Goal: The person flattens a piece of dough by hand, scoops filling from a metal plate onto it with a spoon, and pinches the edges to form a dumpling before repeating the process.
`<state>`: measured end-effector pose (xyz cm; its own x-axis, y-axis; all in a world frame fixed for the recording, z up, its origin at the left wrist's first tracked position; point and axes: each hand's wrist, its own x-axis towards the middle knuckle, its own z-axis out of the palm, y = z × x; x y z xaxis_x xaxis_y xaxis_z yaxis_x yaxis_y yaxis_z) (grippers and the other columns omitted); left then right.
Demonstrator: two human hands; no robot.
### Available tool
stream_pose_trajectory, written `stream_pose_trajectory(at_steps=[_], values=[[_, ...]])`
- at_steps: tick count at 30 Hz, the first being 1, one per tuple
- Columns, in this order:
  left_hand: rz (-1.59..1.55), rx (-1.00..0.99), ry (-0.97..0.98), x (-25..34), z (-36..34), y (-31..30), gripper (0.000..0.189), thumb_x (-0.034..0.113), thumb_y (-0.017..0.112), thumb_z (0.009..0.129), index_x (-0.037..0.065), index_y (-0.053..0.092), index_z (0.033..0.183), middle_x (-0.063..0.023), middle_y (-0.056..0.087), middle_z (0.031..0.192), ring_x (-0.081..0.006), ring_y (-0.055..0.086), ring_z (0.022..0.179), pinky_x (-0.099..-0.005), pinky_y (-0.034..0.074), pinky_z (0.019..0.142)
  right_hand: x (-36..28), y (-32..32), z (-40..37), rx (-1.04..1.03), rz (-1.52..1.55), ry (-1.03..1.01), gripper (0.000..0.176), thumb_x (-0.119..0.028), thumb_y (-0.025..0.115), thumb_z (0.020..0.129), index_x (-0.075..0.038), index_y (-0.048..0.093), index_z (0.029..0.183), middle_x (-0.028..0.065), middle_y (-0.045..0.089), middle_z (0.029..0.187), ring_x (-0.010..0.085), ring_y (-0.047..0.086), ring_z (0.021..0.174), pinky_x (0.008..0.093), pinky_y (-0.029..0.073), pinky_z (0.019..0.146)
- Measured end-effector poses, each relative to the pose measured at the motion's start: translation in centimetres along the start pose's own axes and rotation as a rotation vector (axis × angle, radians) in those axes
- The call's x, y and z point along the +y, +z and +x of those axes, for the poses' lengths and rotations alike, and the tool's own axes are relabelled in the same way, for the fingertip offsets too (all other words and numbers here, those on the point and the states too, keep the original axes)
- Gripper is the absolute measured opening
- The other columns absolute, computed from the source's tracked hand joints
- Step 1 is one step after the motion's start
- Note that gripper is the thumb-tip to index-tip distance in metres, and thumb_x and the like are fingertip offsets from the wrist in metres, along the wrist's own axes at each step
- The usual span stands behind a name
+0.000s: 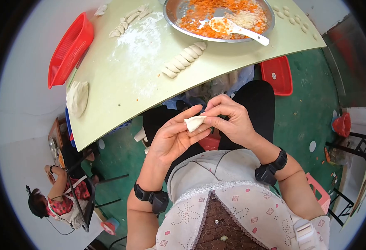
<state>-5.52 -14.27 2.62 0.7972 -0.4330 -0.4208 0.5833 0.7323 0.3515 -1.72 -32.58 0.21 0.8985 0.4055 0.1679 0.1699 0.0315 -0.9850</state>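
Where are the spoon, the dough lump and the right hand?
Spoon (pixel 244 34): head view, on its white handle.
Dough lump (pixel 77 99): head view, middle of its surface.
Right hand (pixel 235 124): head view, back of the hand.

Dough piece (pixel 194 123) partly hidden

And here's our table (pixel 108 79): the basin (pixel 216 39) sits at its far side, the spoon (pixel 243 31) resting in the filling (pixel 247 18), handle over the rim. Nearer us, front-left of the basin, lies one cut dough row (pixel 185 60); another (pixel 128 21) lies farther left. The dough lump (pixel 78 99) is at the left edge (we've got a basket (pixel 70 50) just beyond).
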Motion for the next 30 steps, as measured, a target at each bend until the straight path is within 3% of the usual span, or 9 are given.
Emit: stream_pose_trajectory(at_steps=[6,9,12,18,30], values=[[0.113,0.021,0.032,0.3,0.1,0.0,0.04,0.003,0.041,0.087,-0.008,0.038,0.125,-0.0235,0.052,0.116,-0.0316,0.053,0.108,-0.0418,0.042,0.095,0.6,-0.2,-0.2,-0.016,-0.097,-0.103,0.015,-0.011,0.069,0.073,-0.003,0.066,0.086,0.0041,0.056,0.088,0.0165,0.051,0.085,0.0265,0.041,0.074],[0.207,0.069,0.09,0.4,0.0,1.0,0.038,0.003,0.039,0.088,-0.008,0.039,0.125,-0.022,0.053,0.115,-0.0301,0.054,0.107,-0.0395,0.044,0.094,-0.7,0.5,-0.1,0.056,-0.036,-0.001,0.025,-0.011,0.07,0.071,-0.004,0.064,0.094,0.0055,0.055,0.092,0.0183,0.051,0.087,0.0276,0.042,0.075],[0.389,0.145,0.115,0.2,0.1,1.2,0.04,0.003,0.039,0.088,-0.008,0.037,0.126,-0.0198,0.052,0.115,-0.0268,0.055,0.106,-0.0355,0.045,0.092,-0.5,0.0,0.6,-0.082,-0.217,-0.173,0.033,-0.011,0.071,0.068,-0.004,0.063,0.099,0.0073,0.054,0.095,0.0207,0.051,0.088,0.029,0.043,0.076],[0.561,0.214,0.12,-0.5,0.1,1.8,0.041,0.003,0.041,0.086,-0.006,0.038,0.126,-0.0163,0.052,0.117,-0.0209,0.057,0.102,-0.032,0.047,0.089,-0.9,0.6,1.3,-0.179,-0.343,-0.248,0.025,-0.01,0.07,0.067,-0.003,0.064,0.09,0.0082,0.054,0.086,0.0237,0.052,0.082,0.0321,0.044,0.07],[0.425,0.171,0.048,0.2,-0.1,1.0,0.036,0.005,0.044,0.087,-0.006,0.044,0.122,-0.0148,0.056,0.111,-0.0189,0.059,0.097,-0.0323,0.048,0.088,-0.7,0.8,1.1,-0.114,-0.383,-0.274,0.014,-0.01,0.068,0.07,-0.004,0.065,0.082,0.0063,0.056,0.079,0.0221,0.054,0.073,0.0312,0.045,0.065]])
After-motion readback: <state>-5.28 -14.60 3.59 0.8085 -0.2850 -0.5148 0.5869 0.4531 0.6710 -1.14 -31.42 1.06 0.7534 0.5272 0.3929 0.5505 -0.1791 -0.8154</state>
